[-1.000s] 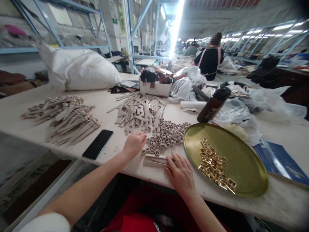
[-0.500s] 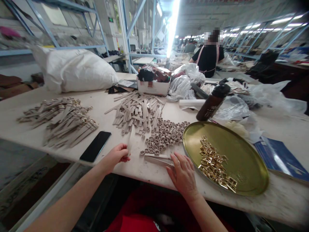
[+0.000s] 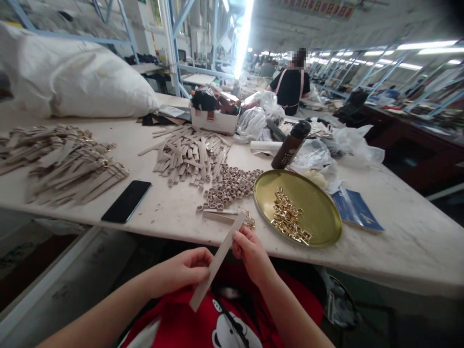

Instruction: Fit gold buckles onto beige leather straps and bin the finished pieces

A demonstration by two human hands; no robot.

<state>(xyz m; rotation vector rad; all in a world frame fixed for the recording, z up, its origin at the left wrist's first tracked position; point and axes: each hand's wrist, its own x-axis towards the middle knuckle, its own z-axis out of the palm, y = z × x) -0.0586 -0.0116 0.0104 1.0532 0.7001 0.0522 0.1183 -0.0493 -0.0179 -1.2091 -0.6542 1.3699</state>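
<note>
A long beige strap (image 3: 218, 258) is held in front of my lap, slanting up to the right. My left hand (image 3: 183, 271) is closed on its lower part. My right hand (image 3: 250, 251) pinches it near the upper end, and a gold buckle (image 3: 248, 222) shows just above those fingers by the table edge. On the table behind lie a pile of loose beige straps (image 3: 190, 154), a heap of small beige loops (image 3: 230, 186), and a round gold tray (image 3: 319, 217) with several gold buckles (image 3: 288, 220) in it.
A black phone (image 3: 126, 200) lies near the front edge, left. Further left is a pile of straps with buckles (image 3: 61, 164). A dark bottle (image 3: 292, 145), a white box (image 3: 213, 121), plastic bags (image 3: 259, 118), a blue booklet (image 3: 353, 208) and a big white sack (image 3: 78, 82) surround them. A person (image 3: 290, 84) stands beyond.
My left hand picked a strap from the pile and brought it down off the table toward my lap. My right hand left the table edge and took the strap's upper end.
</note>
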